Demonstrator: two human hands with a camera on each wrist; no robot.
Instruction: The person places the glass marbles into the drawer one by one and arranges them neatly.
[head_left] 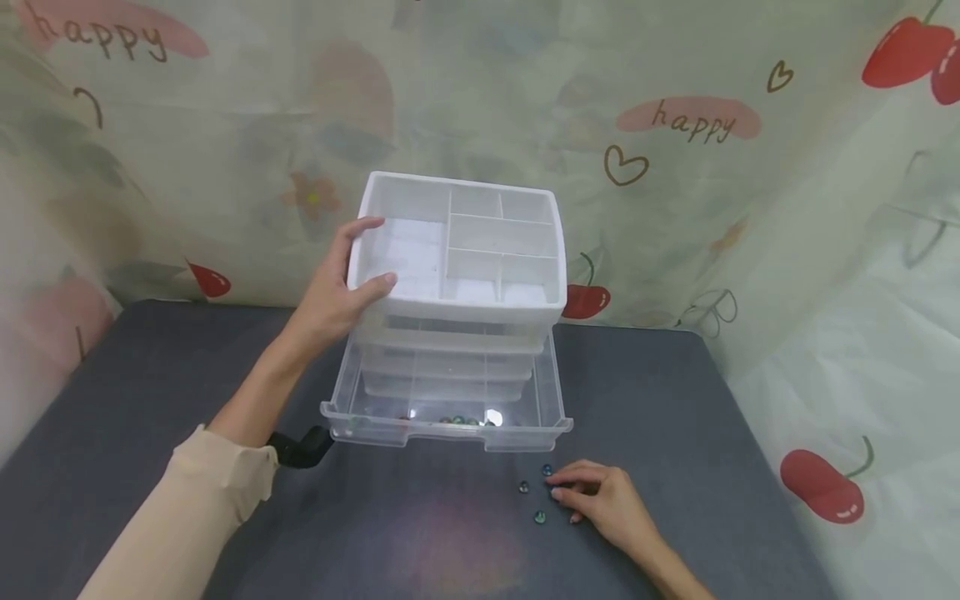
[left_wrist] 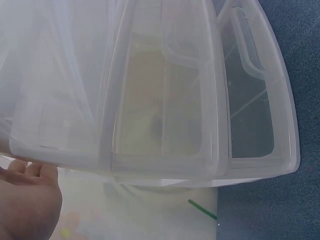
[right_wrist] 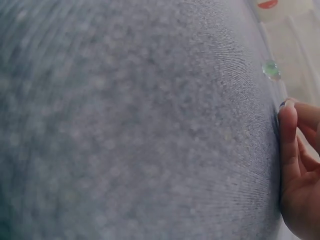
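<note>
**Beige Sleeve (head_left: 176,521) Being Held Out, White Tray (head_left: 405,250) Being Gripped, Blue Bead (right_wrist: 283,104) Being Pinched**

In the head view, the sleeve is being held out from the lower left, a black piece (head_left: 303,448) being seen beside its cuff. The tray's left wall is being gripped by the left hand (head_left: 337,279), the thumb and one finger being laid over the rim. The tray is being divided into one large compartment and five smaller ones, and is being borne by a translucent drawer unit (head_left: 450,367), whose lowest drawer (head_left: 525,442) is being shown pulled out. Several small beads (head_left: 459,421) are being held at that drawer's front. On the dark table (head_left: 660,433), three loose beads (head_left: 540,517) are being seen beside the right hand (head_left: 600,496), its thumb and forefinger being brought together at the tips. Behind, a patterned cloth (head_left: 487,92) is being hung.

In the left wrist view, the translucent drawer fronts are being shown staggered; the left hand is being cut off by the frame at lower left, its fingertips being hidden.

In the right wrist view, the blue bead is being pinched between thumb and forefinger, only a sliver being seen. A green bead is being shown just beyond them on the table, whose nearer part is being blurred.
</note>
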